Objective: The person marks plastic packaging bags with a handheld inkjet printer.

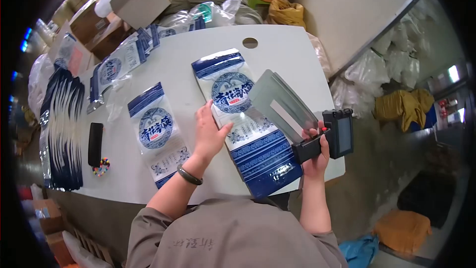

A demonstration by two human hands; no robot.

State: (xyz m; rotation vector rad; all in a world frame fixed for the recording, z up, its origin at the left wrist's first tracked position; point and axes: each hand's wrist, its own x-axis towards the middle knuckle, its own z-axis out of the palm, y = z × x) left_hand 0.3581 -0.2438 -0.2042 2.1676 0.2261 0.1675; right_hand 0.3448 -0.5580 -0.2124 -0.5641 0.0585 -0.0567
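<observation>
My left hand (210, 130) lies with its fingers apart on the left edge of a stack of blue and white printed bags (263, 159). In my right hand (316, 156) is a dark handheld device (338, 134) with a small screen, its grip wrapped by my fingers. A translucent grey-green plate (282, 104) extends from the device to the upper left, over the right side of the bags. Left of my left hand, a narrower printed bag (157, 131) lies flat on the white table (198, 42).
A long row of stacked bags (64, 129) lines the left edge, beside a black phone-like object (95, 144) and a beaded bracelet (101, 167). More printed bags (116, 67) lie at the upper left. Cartons (141, 0) and wrapped bundles stand beyond the table.
</observation>
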